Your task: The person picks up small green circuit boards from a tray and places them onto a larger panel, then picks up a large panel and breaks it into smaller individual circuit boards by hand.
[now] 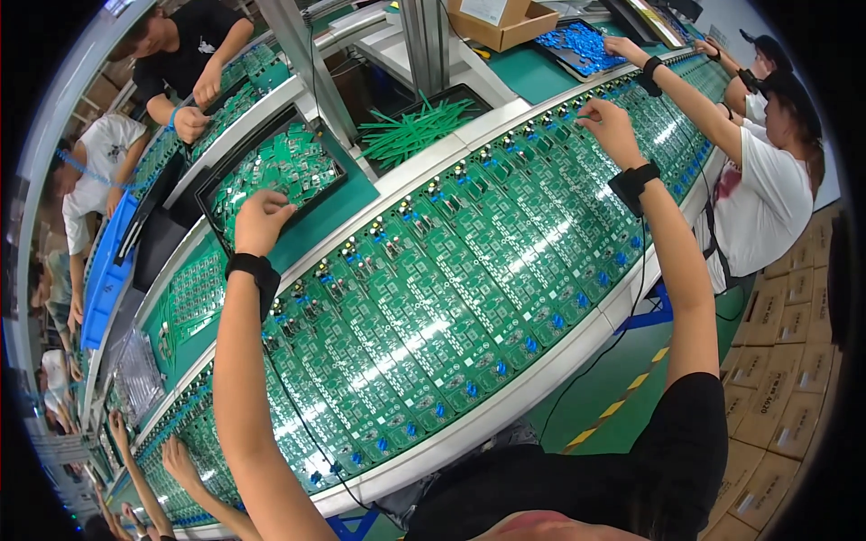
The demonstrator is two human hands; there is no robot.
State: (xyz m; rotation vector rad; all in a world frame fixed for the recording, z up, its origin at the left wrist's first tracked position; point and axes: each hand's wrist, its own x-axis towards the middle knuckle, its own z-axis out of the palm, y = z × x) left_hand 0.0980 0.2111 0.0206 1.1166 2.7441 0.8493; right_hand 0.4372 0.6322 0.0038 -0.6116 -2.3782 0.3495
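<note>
While a long row of green circuit boards [451, 270] lies edge to edge on the conveyor, the left hand [262, 219] reaches back into the black tray of small components [280, 167], fingers curled together as if pinching a part; whether one is caught, I cannot tell. The right hand [612, 128] stretches to the boards' far edge, fingertips pressed down there, its grasp hidden. Both wrists wear black straps [255, 268], probably for static.

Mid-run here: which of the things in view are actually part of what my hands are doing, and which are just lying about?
In hand:
left hand reaching into the black tray of small parts
right hand touching the row of green circuit boards on the conveyor

Lying about:
bundle of green strips
tray of blue parts
open cardboard box
stacked cartons
</note>
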